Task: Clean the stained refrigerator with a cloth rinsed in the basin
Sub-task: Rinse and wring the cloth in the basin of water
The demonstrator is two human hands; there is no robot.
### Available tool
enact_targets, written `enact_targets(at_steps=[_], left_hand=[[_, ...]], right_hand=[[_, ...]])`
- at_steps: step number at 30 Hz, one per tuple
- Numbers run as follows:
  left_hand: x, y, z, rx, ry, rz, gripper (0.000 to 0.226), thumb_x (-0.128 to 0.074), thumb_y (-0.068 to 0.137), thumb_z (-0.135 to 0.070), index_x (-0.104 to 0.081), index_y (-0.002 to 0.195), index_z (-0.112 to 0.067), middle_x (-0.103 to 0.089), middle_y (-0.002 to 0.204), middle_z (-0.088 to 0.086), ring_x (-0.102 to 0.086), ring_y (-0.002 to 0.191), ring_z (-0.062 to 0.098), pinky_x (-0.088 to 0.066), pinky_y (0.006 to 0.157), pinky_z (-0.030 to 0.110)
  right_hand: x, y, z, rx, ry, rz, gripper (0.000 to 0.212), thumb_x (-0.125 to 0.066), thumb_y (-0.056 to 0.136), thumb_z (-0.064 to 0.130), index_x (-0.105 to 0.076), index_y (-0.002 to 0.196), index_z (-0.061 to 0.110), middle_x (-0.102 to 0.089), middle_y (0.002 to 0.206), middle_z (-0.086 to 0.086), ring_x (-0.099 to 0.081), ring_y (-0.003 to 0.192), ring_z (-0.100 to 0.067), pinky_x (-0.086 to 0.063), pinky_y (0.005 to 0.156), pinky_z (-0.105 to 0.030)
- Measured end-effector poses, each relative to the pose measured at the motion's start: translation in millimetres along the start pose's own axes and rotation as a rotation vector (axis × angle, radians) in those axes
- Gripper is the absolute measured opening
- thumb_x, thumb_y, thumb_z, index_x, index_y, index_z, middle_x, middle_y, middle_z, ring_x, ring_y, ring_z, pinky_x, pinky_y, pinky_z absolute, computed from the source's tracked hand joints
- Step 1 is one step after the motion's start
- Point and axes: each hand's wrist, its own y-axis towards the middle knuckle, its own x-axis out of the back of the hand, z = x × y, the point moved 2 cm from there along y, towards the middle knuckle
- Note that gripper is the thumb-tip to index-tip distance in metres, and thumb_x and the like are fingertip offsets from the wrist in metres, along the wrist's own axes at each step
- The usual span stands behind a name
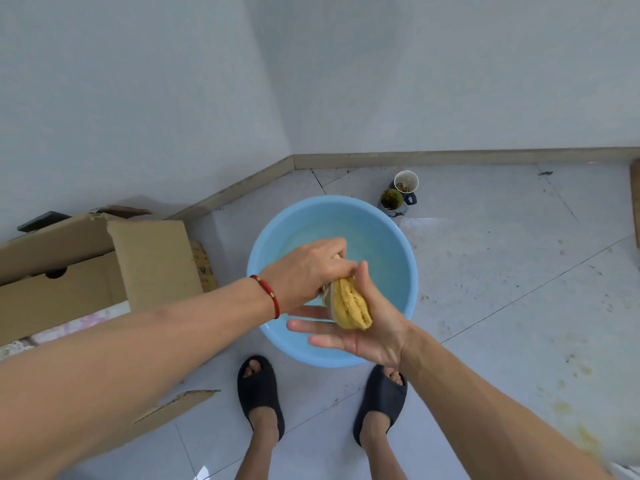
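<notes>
Yellow cloth [349,303] wrung w/ both hands.

Both forearms bare, no sleeves seen. Left wrist: thin red cord bracelet [266,295] worn, small gold-coloured bead fitted partway along cord. Left hand [304,271], right hand [367,327]: no rings or gloves seen. Feet: dark open-toe slide sandals worn, left sandal [259,393], right sandal [381,400]; toes exposed at front openings.
</notes>
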Motion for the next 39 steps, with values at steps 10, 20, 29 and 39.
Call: enact_targets(at_steps=[10,20,29,39], left_hand=[[-10.0,17.4,13.3,0.398,0.203,0.572,0.016,-0.060,0.077,-0.001,-0.053,0.073,-0.015,-0.049,0.067,0.001,-0.064,0.080,0.034,-0.042,0.058,0.035],[-9.9,22.3,6.6,0.612,0.002,0.651,0.024,-0.068,0.077,-0.012,-0.050,0.061,-0.017,-0.051,0.060,0.001,-0.059,0.065,0.031,-0.044,0.053,0.031],[17.9,2.6,-1.4,-0.156,0.158,0.004,0.009,-0.072,0.082,-0.015,-0.064,0.083,-0.009,-0.053,0.077,0.005,-0.049,0.061,0.025,-0.043,0.049,0.033],[17.3,10.3,-19.6,0.300,0.379,0.535,0.023,-0.058,0.082,-0.007,-0.062,0.104,-0.014,-0.068,0.102,0.010,-0.066,0.094,0.036,-0.040,0.065,0.036]], right_hand=[[-5.6,12.8,41.1,0.105,-1.423,-0.601,0.013,-0.072,0.077,0.017,-0.060,0.081,0.012,-0.062,0.061,0.002,-0.059,0.055,-0.019,-0.048,0.050,-0.028],[3.0,4.5,39.6,0.162,-1.590,-0.647,0.050,-0.083,0.081,0.029,-0.049,0.114,0.013,-0.063,0.103,-0.005,-0.062,0.089,-0.026,-0.044,0.065,-0.029],[-17.2,-3.0,17.0,0.009,-0.165,0.107,0.087,-0.092,0.065,0.054,-0.062,0.128,0.002,-0.071,0.120,-0.021,-0.074,0.098,-0.028,-0.063,0.073,-0.035],[-28.6,6.5,40.1,0.151,-1.624,-0.654,0.018,-0.069,0.082,0.017,-0.053,0.075,0.017,-0.055,0.063,0.003,-0.053,0.060,-0.021,-0.035,0.048,-0.026]])
